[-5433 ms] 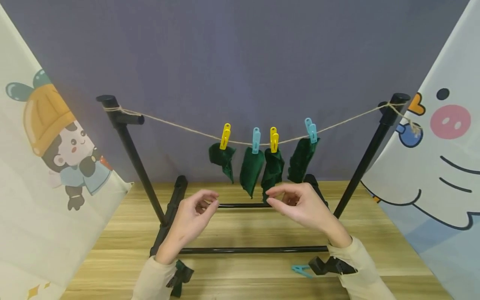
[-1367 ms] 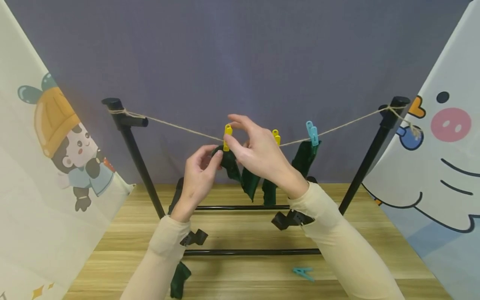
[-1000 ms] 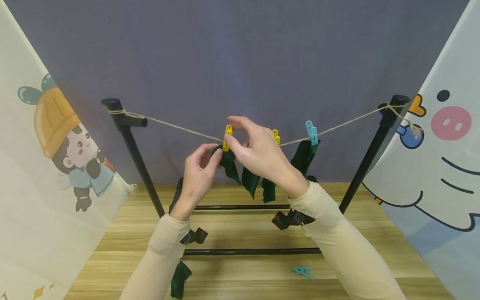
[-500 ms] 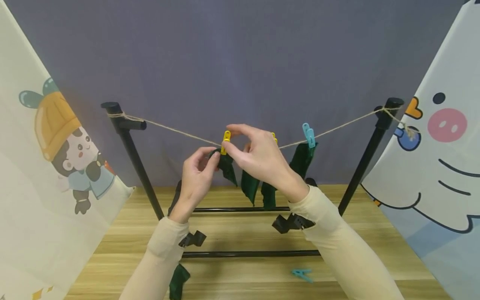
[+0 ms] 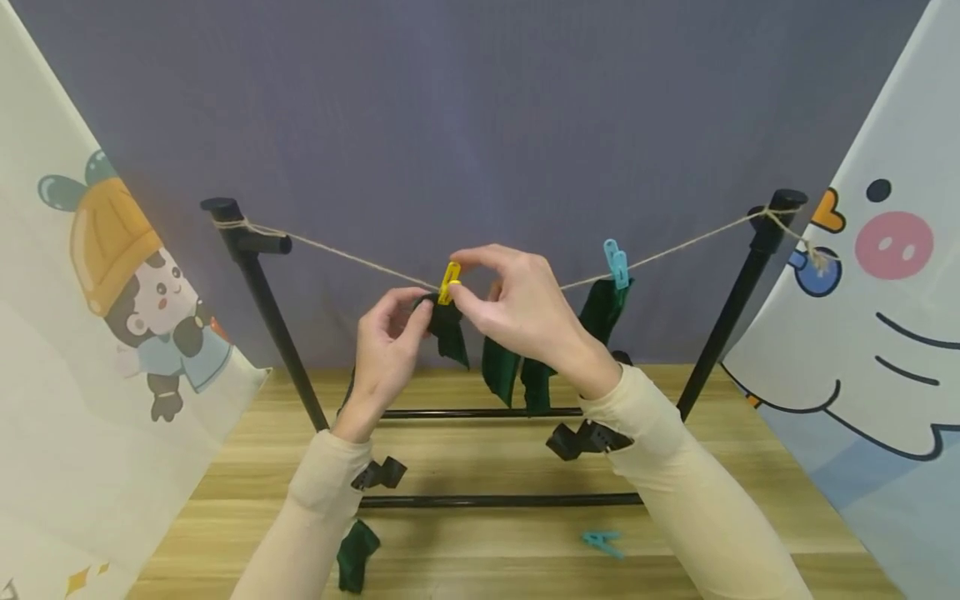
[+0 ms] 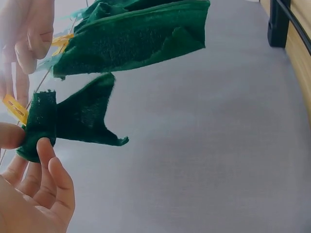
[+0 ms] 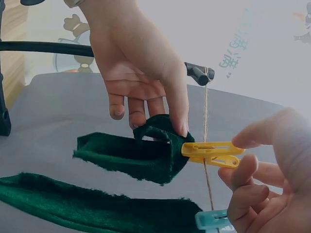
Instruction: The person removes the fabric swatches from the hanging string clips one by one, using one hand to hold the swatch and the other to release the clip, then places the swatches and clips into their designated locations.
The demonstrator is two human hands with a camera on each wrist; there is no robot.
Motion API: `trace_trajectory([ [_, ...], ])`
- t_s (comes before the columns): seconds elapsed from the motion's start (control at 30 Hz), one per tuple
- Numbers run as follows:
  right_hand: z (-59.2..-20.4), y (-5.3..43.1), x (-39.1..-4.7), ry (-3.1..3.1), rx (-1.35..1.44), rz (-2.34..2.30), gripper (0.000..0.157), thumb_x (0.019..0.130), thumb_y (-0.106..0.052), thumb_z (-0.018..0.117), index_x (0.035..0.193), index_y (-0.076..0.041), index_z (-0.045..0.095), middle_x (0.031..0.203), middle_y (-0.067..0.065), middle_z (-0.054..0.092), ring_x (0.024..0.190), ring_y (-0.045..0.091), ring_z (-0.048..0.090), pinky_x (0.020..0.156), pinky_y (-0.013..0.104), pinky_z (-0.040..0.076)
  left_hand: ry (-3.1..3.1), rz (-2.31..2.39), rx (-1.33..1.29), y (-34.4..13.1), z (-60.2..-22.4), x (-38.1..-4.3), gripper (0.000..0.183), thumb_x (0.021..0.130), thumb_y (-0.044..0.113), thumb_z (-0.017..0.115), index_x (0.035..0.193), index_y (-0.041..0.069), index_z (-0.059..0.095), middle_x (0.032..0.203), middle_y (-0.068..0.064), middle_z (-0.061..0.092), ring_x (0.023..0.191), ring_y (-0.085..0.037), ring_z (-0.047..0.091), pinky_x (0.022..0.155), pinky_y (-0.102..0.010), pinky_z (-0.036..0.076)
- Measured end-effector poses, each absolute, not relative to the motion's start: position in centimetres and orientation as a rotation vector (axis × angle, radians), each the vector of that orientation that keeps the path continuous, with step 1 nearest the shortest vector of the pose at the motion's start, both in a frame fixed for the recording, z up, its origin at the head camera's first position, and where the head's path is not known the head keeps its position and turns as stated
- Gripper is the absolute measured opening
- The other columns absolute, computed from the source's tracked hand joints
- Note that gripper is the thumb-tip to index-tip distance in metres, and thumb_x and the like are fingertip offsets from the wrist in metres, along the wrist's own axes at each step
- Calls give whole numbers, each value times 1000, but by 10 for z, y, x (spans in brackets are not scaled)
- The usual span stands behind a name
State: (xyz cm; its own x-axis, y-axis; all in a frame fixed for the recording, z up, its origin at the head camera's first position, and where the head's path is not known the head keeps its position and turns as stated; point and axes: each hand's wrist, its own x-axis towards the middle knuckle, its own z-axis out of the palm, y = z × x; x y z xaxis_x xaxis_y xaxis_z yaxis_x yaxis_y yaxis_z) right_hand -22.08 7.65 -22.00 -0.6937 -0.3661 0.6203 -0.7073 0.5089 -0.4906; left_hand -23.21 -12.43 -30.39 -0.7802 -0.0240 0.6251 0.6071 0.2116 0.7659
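At the twine line (image 5: 352,257), my right hand (image 5: 525,308) pinches the handle ends of a yellow clothespin (image 5: 449,282) between thumb and index finger. My left hand (image 5: 386,346) pinches the upper left edge of a small dark green cloth (image 5: 452,337) beside that clothespin. In the right wrist view the clothespin's tip meets the folded top of the cloth, and the twine passes by the clothespin. More green cloths (image 5: 498,371) hang to the right, partly behind my right hand. A blue clothespin (image 5: 617,265) holds the rightmost cloth (image 5: 602,310).
The twine runs between two black posts (image 5: 266,325) of a rack with crossbars (image 5: 487,502) low down. On the wooden table (image 5: 480,554) lie a loose green cloth (image 5: 357,554) and a loose blue clothespin (image 5: 602,543). A grey backdrop (image 5: 480,125) stands behind.
Both hands, earlier lower and holding nothing, have risen to the leftmost cloth and its yellow clothespin. Within the last second the clothespin tilts slightly and the left hand shifts a little left.
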Motion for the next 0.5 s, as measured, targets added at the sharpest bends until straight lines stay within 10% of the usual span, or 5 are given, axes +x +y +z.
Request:
trace_trajectory([
  [0.5, -215, 79, -220, -2324, 900, 954, 33, 100, -26, 77, 130, -11, 76, 122, 4, 77, 43, 15, 45, 42, 30, 35, -1961, -1663, -567, -132, -302, -230, 20, 104, 13, 68, 117, -1, 71, 101, -2, 73, 79, -11, 72, 75, -31, 62],
])
